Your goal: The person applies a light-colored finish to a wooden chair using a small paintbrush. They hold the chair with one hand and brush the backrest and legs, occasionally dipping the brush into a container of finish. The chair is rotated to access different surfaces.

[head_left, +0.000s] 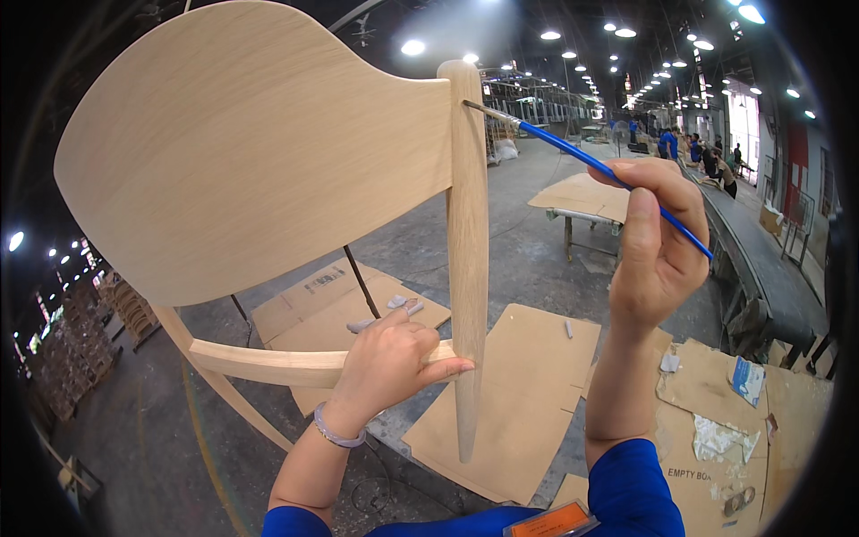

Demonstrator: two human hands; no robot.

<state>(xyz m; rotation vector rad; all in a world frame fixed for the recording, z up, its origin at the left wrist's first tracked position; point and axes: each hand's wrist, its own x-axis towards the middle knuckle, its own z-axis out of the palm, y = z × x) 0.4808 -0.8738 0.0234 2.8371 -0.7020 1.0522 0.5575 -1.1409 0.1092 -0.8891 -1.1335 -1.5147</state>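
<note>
A pale wooden chair frame fills the left and middle of the head view, with a wide curved backrest (250,152) and a tapered post (467,233) joined to its right end. Lower down, a curved rail (268,362) runs to this post. My left hand (385,362) is closed around the rail close to the joint, its thumb lying against the post. Between the fingers of my right hand (658,237) is a thin paintbrush (564,146) with a blue handle. Its dark bristle tip touches the upper post, near the backrest's edge.
Flat cardboard sheets (519,403) lie beneath the frame, with more cardboard (716,447) at the lower right. A low cardboard-topped table (582,195) stands beyond. Along the right runs a conveyor (761,251), with people (676,143) at its far end. Stacked wooden parts (125,304) stand left.
</note>
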